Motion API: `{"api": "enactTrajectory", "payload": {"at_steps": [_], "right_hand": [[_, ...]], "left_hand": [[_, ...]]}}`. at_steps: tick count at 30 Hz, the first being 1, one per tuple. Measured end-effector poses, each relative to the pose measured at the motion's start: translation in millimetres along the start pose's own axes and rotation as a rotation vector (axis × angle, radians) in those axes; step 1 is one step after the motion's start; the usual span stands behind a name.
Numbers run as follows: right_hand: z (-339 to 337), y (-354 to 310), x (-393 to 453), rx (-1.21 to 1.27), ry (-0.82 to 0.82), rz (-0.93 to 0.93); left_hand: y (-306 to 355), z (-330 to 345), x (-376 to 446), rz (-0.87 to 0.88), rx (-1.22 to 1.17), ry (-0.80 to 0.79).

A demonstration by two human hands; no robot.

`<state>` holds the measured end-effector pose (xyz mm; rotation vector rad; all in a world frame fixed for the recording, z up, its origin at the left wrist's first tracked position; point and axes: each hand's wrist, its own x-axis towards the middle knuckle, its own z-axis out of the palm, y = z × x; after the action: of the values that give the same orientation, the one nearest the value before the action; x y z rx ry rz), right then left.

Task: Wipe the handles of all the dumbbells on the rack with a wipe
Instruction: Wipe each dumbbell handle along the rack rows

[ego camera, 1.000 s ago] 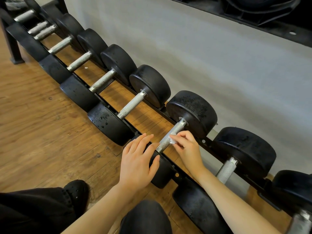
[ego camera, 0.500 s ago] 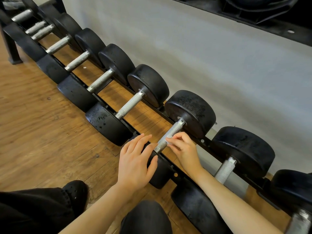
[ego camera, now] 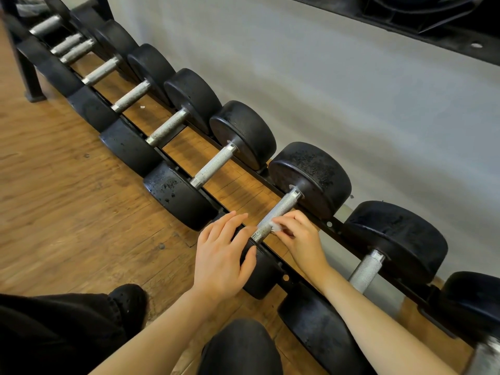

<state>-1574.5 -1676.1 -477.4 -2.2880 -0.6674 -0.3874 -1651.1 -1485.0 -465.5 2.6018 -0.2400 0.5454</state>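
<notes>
Several black dumbbells with knurled steel handles lie in a row on a low black rack. My right hand pinches a small white wipe against the near end of one steel handle. My left hand rests with straight fingers on that dumbbell's near black head, most of which it hides. The neighbouring handles to the left and to the right are bare.
A grey wall runs behind the rack, and an upper black shelf overhangs at the top right. Wooden floor spreads to the left. My dark-clothed knees and a black shoe are at the bottom.
My right hand and the wipe have slid a little down the handle towards its near end. My left hand stays on the dumbbell's head.
</notes>
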Motion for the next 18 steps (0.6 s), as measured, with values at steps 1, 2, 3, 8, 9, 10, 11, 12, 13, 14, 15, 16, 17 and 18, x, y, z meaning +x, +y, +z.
{"api": "enactTrajectory", "payload": {"at_steps": [1,2,3,8,9,10,11,12,13,14,15,16,17,18], "right_hand": [[0.0,0.5,0.0,0.004,0.005,0.001],[0.3,0.3,-0.5,0.0,0.001,-0.004],[1.0,-0.4,-1.3,-0.013,-0.011,-0.014],[3.2,-4.5,-2.4,-0.049,-0.113,-0.068],[3.2,-5.2,-2.4,-0.048,-0.129,-0.079],[3.1,-6.3,-2.3,-0.047,-0.143,-0.09],[3.5,-6.9,-2.2,-0.046,-0.156,-0.101],[3.6,-7.8,-2.0,-0.049,-0.171,-0.11],[3.9,-8.6,-2.2,-0.06,-0.188,-0.118],[4.0,-8.9,-2.2,-0.074,-0.206,-0.127],[3.7,-9.3,-2.3,-0.086,-0.224,-0.139],[3.4,-9.3,-2.4,-0.094,-0.24,-0.149],[2.9,-9.6,-2.1,-0.103,-0.247,-0.159],[2.3,-9.9,-1.3,-0.11,-0.24,-0.165]], "left_hand": [[0.1,0.0,-0.1,0.0,-0.001,-0.002],[0.2,-0.3,-0.4,0.0,-0.002,-0.002],[0.5,-0.6,-0.3,0.0,-0.003,-0.004],[-3.6,-3.3,-4.2,0.013,-0.044,-0.016],[-6.5,-2.8,-8.5,0.013,-0.061,-0.017],[-8.9,-2.5,-14.1,0.01,-0.071,-0.019],[-11.1,-2.2,-19.3,0.006,-0.072,-0.021],[-12.8,-1.8,-23.5,0.003,-0.068,-0.022],[-13.7,-1.4,-25.9,0.001,-0.063,-0.023],[-13.8,-1.0,-26.7,0.0,-0.059,-0.023],[-13.5,-0.9,-26.5,0.001,-0.056,-0.023],[-13.3,-0.9,-26.0,0.002,-0.052,-0.024],[-13.3,-1.0,-25.6,0.004,-0.048,-0.026],[-13.6,-1.0,-25.6,0.006,-0.043,-0.028]]}}
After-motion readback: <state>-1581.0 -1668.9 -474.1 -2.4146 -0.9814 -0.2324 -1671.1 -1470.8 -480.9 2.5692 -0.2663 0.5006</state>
